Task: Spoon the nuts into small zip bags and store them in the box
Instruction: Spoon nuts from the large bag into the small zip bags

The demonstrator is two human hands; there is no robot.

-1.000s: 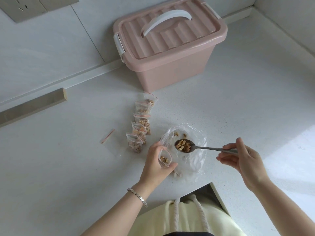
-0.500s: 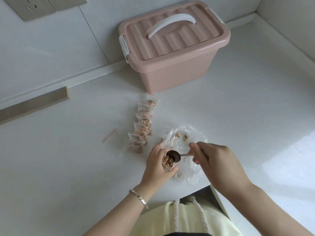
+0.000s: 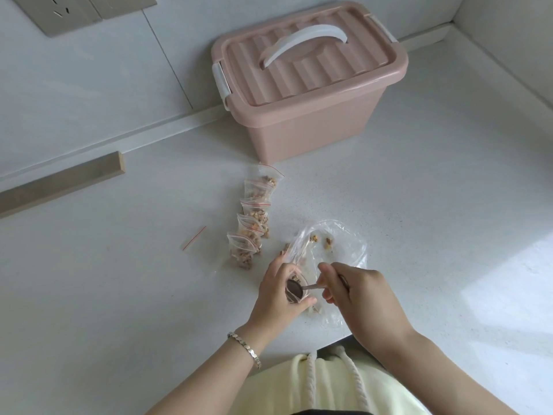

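My left hand (image 3: 276, 298) grips a small zip bag (image 3: 296, 280) with its mouth held open; some nuts show inside. My right hand (image 3: 356, 295) pinches the handle of a metal spoon (image 3: 294, 290), whose bowl is turned over at the bag's mouth. Behind the hands lies a large clear plastic bag (image 3: 338, 244) with a few nuts (image 3: 328, 242) in it. A row of several filled small zip bags (image 3: 253, 223) with red seal lines lies to the left. The pink storage box (image 3: 311, 85) stands at the back with its lid shut.
An empty zip bag (image 3: 194, 238) with a red seal line lies flat left of the row. A tan strip (image 3: 59, 182) runs along the wall base at left, and a wall socket (image 3: 71, 13) is at top left. The white counter's front edge (image 3: 329, 342) is near my body.
My right hand carried the loaded spoon left from over the large bag to the small bag and tipped it over. The spoon's bowl now faces down at the bag's mouth.
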